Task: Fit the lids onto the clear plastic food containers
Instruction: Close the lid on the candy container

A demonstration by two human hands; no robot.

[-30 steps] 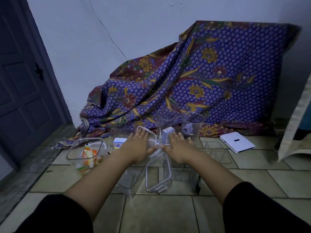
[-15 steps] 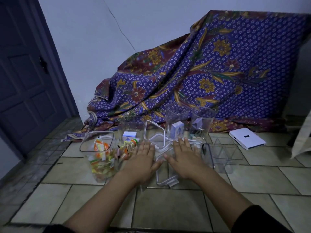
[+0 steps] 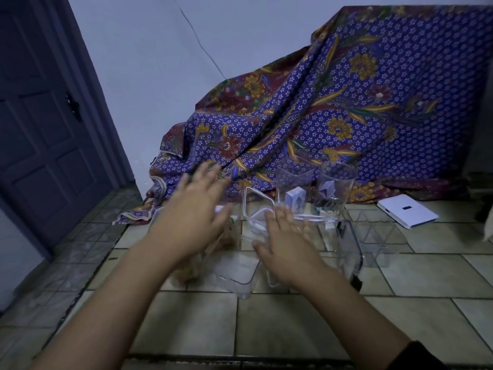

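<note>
Several clear plastic containers and lids lie on the tiled floor. My left hand (image 3: 193, 218) is raised and blurred, fingers spread, empty, above a container of coloured sweets that it mostly hides. My right hand (image 3: 286, 245) lies flat, fingers apart, on a low clear container (image 3: 234, 273) and loose clear lids (image 3: 257, 206). Two tall clear tumblers (image 3: 293, 182), (image 3: 334, 186) stand behind, each with a small carton inside. A lid with a dark seal (image 3: 349, 244) leans at the right beside a divided clear container (image 3: 373, 233).
A purple flowered cloth (image 3: 346, 108) drapes over something against the white wall behind the containers. A white flat box (image 3: 406, 210) lies on the floor at the right. A dark panelled door (image 3: 40, 134) stands at the left.
My left hand has lifted off the containers and swung up and left over the sweets container. The right hand stays on the lids. The view has tilted.
</note>
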